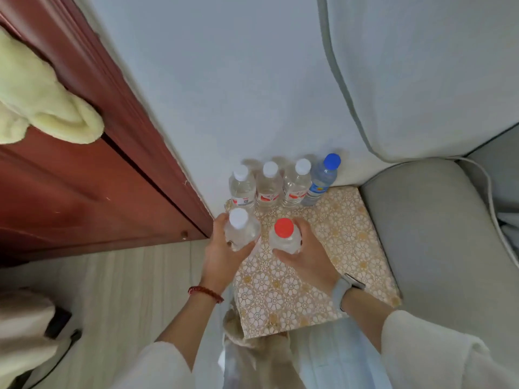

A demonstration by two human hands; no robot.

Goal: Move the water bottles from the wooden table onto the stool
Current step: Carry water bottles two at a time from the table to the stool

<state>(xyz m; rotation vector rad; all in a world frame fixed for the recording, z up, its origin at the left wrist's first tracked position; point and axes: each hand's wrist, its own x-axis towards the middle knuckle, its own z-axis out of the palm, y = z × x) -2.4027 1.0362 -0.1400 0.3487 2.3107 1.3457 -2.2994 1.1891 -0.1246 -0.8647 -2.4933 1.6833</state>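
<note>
Six upright water bottles [283, 189] on stool [351, 220]

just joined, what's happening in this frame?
A person is handling water bottles over a stool with a gold floral-patterned top. The left hand grips a white-capped bottle and the right hand grips a red-capped bottle, both near the stool's front-left area. Whether they have touched down yet is unclear. Four bottles already stand in a row at the back by the wall: three white-capped and one blue-capped. The wooden table is not in view.
</note>
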